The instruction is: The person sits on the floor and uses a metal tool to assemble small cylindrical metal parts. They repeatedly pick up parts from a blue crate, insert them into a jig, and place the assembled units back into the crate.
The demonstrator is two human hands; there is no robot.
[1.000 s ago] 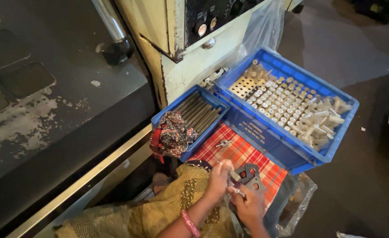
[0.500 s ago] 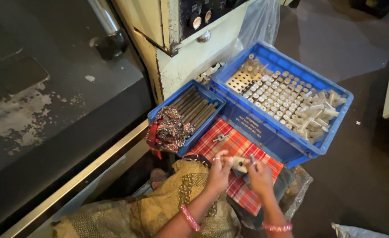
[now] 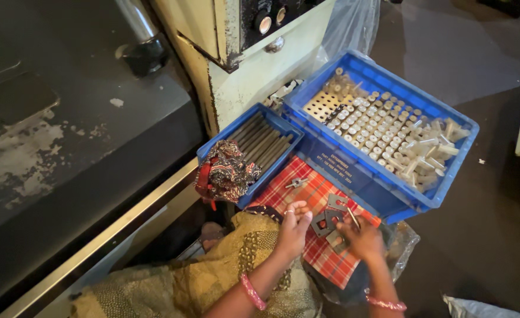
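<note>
My left hand (image 3: 294, 228), with a pink bangle on the wrist, has its fingers curled on the edge of a grey square metal plate (image 3: 320, 224). My right hand (image 3: 363, 238) is blurred by motion; a thin metal pin (image 3: 352, 217) sticks up from its fingers. Two more flat grey plates (image 3: 336, 203) lie between the hands on a red checked cloth (image 3: 307, 191) over my lap. A small metal part (image 3: 296, 183) rests further up the cloth.
A small blue bin (image 3: 283, 126) holds long metal rods and a patterned cloth bundle (image 3: 224, 172). A large blue crate (image 3: 448, 176) holds several upright cylindrical parts. A cream machine body (image 3: 254, 65) stands behind, beside a dark worn surface (image 3: 65, 135). Clear plastic bag (image 3: 404, 241) at the right.
My hands have come apart: before, both held one metal piece together over the cloth. The right hand has dropped lower and to the right. The view has shifted slightly.
</note>
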